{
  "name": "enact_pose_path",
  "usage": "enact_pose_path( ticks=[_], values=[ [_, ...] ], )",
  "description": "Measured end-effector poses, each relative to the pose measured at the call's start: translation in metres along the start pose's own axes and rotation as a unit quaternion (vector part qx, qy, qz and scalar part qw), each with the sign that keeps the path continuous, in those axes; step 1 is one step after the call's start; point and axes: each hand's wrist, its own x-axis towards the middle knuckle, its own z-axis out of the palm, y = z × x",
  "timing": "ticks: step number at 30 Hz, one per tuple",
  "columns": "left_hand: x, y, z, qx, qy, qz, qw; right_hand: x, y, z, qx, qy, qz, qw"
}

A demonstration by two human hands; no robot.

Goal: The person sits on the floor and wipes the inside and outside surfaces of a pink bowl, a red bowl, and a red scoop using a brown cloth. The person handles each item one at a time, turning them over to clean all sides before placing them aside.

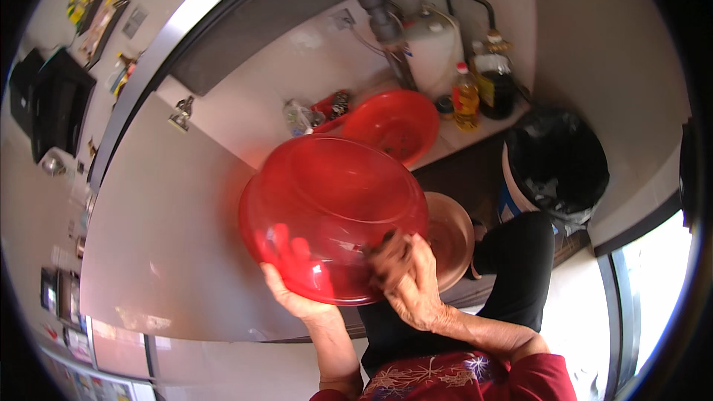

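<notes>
A large see-through red basin point(334, 186) is held up in front of me, tilted so that its underside faces up. My left hand point(297, 297) grips its lower left edge, and the fingers show through the red plastic. Bunched in my right hand point(417, 295) is a brown cloth point(389, 260), pressed to the lower right side of the basin. Motion blurs the cloth and the fingertips. Behind the basin, a second red basin point(408, 115) leans inside the open cabinet. A pinkish-brown bowl point(454, 241) sits low to the right, partly hidden by the red basin.
An open cabinet door point(163, 238) stands at left. Under the counter are a drain pipe point(382, 22), a white tank point(434, 52), an oil bottle point(466, 100) and a dark bottle point(496, 87). A bin with a black bag point(553, 152) stands right, beside my knee point(523, 252).
</notes>
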Motion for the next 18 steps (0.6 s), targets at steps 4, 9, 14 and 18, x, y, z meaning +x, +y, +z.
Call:
enact_pose_path(
  ticks=[4, 9, 14, 18],
  values=[
    [-0.021, -0.01, -0.002, -0.045, -0.06, -0.076, 0.994, 0.053, -0.021, -0.02, -0.059, -0.1, -0.187, 0.976],
    [-0.036, -0.027, -0.016, -0.038, -0.137, -0.053, 0.988, 0.132, -0.028, -0.025, -0.031, -0.113, -0.244, 0.963],
    [-0.046, -0.004, -0.019, 0.027, -0.188, -0.197, 0.962, 0.199, 0.0, -0.037, -0.065, -0.11, -0.199, 0.972],
    [-0.045, 0.008, -0.031, -0.058, -0.228, -0.18, 0.955, 0.226, 0.066, -0.042, 0.011, -0.207, -0.037, 0.978]
  ],
)
